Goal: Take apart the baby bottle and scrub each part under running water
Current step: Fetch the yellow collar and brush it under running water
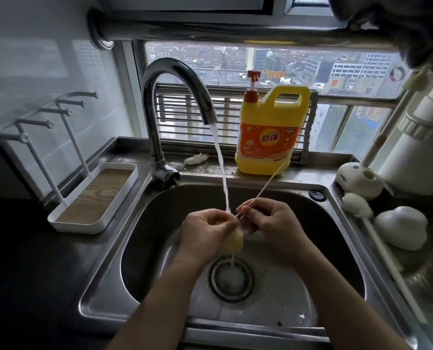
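While water (221, 170) runs from the curved tap (176, 79) onto the two hands over the middle of the sink (154, 223), the left hand (205, 234) has its grip closed round a soft pale-yellow bottle part (232, 243), seemingly the teat. Its lower end hangs below the fingers, straight above the drain (231, 279), and a trickle falls from it. The right hand (269, 221), just right of the left and almost touching it, pinches a thin white stick (265, 183) between thumb and fingers. The stick's near end meets the yellow part where the stream lands, and its far end slants up and right toward a yellow detergent jug (271, 132) on the far ledge by the window. On the bench to the left stands a white drying rack (94, 198) with pegs over a wood-patterned tray. Right of the sink lie a white long-handled brush (357, 205) and a white domed piece (400, 227), with a white holder (356, 180) farther back.
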